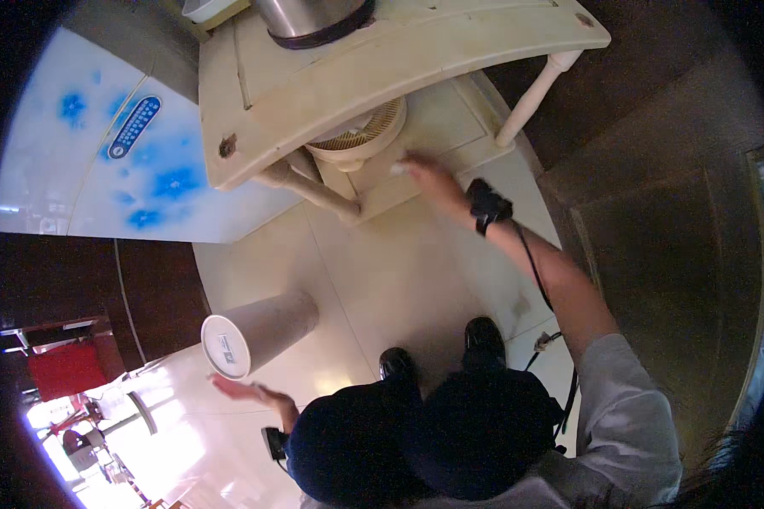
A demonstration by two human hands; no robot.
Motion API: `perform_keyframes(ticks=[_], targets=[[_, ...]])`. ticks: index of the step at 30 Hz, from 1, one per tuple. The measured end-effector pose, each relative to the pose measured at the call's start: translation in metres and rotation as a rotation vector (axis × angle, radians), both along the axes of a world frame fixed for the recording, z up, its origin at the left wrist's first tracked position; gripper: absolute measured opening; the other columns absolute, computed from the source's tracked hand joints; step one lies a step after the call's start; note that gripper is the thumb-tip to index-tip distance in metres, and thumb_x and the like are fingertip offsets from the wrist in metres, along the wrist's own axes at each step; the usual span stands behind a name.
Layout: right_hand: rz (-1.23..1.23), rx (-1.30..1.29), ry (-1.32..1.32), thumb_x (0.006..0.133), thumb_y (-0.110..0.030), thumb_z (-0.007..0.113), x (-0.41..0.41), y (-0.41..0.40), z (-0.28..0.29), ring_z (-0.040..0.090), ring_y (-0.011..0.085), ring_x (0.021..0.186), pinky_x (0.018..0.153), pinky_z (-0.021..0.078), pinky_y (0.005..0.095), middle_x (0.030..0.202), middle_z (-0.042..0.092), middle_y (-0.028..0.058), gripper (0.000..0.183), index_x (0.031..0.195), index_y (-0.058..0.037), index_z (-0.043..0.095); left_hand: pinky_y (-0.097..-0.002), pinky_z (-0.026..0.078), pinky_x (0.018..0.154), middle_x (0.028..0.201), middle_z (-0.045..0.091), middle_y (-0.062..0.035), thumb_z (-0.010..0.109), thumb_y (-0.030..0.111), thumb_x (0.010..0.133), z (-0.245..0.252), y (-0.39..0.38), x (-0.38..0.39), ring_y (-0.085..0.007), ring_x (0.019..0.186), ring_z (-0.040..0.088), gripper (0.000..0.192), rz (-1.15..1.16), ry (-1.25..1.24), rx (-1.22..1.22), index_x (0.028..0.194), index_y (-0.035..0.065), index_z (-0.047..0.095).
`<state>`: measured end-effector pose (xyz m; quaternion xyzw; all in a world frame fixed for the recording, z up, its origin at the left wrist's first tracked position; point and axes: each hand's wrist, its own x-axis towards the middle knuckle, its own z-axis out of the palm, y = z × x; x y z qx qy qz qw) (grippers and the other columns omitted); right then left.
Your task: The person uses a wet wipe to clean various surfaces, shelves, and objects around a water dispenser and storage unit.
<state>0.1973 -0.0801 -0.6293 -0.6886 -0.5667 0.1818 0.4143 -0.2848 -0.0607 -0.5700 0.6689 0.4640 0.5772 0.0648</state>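
Note:
My right hand (423,172) reaches towards the lower tier of a cream plastic shelf rack (369,79), near a round cream plastic basket (356,149); its fingers are blurred, and a small pale thing shows at the fingertips. My left hand (245,389), seen edge-on at the lower left, is held just below the near end of a tall pale cylinder (264,331) with a label on its round end face. Whether that hand touches the cylinder cannot be told.
On the rack's top stands a stainless steel pot (312,19) with a dark base. A white panel with blue flowers (165,184) is at the left, a dark wooden panel (662,254) at the right. My black shoes (484,340) are on the tiled floor (382,273). A cable hangs by my right arm.

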Motion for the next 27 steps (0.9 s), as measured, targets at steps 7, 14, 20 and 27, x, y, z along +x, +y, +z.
perform_keyframes(ticks=[7,14,20,27], targets=[[0.169,0.066,-0.214,0.082,-0.001,0.040,-0.008,0.008,-0.014,0.039,0.0261,0.121,0.100,0.0327,0.0355,0.126,0.045,0.0141,0.036,0.115,-0.0058,0.052,-0.0538,0.008,0.105,0.132,0.038,-0.0153,0.029,0.044,0.090,0.096,0.007,0.032,-0.0318,0.129,0.024,0.051,0.077,0.615,-0.040,0.115,0.0047,0.048],[-0.394,-0.222,-0.193,0.080,0.001,0.039,0.084,0.002,0.010,0.047,0.0290,0.113,0.098,0.0346,0.0373,0.115,0.053,0.0167,0.036,0.111,-0.0058,0.055,-0.0438,0.022,0.103,0.114,0.057,-0.0107,0.039,0.026,0.090,0.083,0.020,0.050,-0.0282,0.116,0.046,0.036,-0.049,0.529,-0.133,0.112,0.0027,0.055],[0.069,0.108,0.144,0.082,-0.004,0.046,-0.045,0.034,-0.022,0.043,0.0251,0.118,0.100,0.0333,0.0348,0.121,0.050,0.0120,0.029,0.108,-0.0083,0.057,-0.0413,0.030,0.099,0.116,0.056,-0.0108,0.038,0.024,0.090,0.080,0.021,0.048,-0.0279,0.111,0.050,0.037,0.026,0.527,-0.074,0.114,0.0003,0.053],[0.192,0.100,-0.018,0.081,-0.001,0.046,-0.027,0.039,-0.010,0.042,0.0232,0.120,0.101,0.0334,0.0348,0.123,0.049,0.0081,0.030,0.107,-0.0090,0.057,-0.0429,0.024,0.103,0.119,0.054,-0.0111,0.038,0.022,0.090,0.078,0.021,0.048,-0.0263,0.115,0.047,0.040,-0.013,0.483,-0.099,0.121,-0.0010,0.045]])
